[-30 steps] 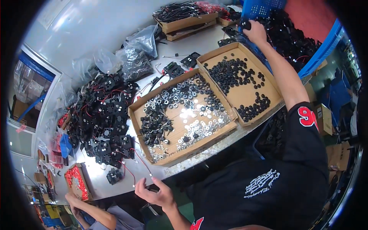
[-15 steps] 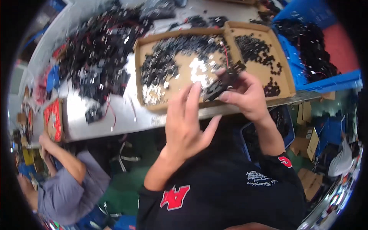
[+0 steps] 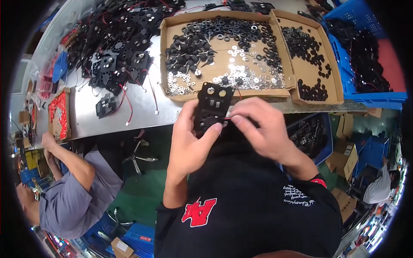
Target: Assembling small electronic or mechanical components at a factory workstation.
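Note:
In front of my chest, at the table edge, my left hand [image 3: 188,139] grips a black plastic module [image 3: 211,102], with the thumb across its lower part. The module is a flat plate with round holes on its upper half and a round fan-like part lower down. Thin red and black wires [image 3: 227,118] come out of its right side. The thumb and forefinger of my right hand [image 3: 264,129] pinch these wires close to the module. A shallow cardboard tray [image 3: 290,92] lies just beyond my hands, holding black rings, pale washers and black-headed screws.
A heap of similar wired black modules [image 3: 124,47] covers the table's left part. Small black rings fill a second tray [image 3: 337,99]. At right stands a blue crate [image 3: 337,60] of black parts. A person in a grey shirt [image 3: 75,193] sits at left, near a box with red lining [image 3: 59,114].
The module has passed from my right hand to my left and come nearer my body. My left hand, open before, is closed around it. My right hand now pinches its wires.

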A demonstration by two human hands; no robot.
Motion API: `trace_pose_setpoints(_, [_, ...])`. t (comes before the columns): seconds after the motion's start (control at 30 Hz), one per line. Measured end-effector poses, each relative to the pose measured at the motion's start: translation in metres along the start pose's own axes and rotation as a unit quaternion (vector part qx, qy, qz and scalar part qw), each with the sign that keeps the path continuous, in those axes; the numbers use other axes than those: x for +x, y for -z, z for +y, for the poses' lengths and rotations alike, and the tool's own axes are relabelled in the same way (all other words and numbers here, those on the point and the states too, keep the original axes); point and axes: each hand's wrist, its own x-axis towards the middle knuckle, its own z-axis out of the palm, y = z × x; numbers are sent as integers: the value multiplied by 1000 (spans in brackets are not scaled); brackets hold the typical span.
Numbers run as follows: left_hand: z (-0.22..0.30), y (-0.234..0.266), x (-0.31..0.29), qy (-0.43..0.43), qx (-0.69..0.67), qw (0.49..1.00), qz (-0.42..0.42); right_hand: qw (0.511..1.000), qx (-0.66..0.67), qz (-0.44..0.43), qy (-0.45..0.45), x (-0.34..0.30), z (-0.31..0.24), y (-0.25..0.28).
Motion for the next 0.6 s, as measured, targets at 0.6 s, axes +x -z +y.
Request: trace_pose_setpoints(0.6, [-22,10,-4,-30,35,990,132,970,-211,-45,114,111,37,19])
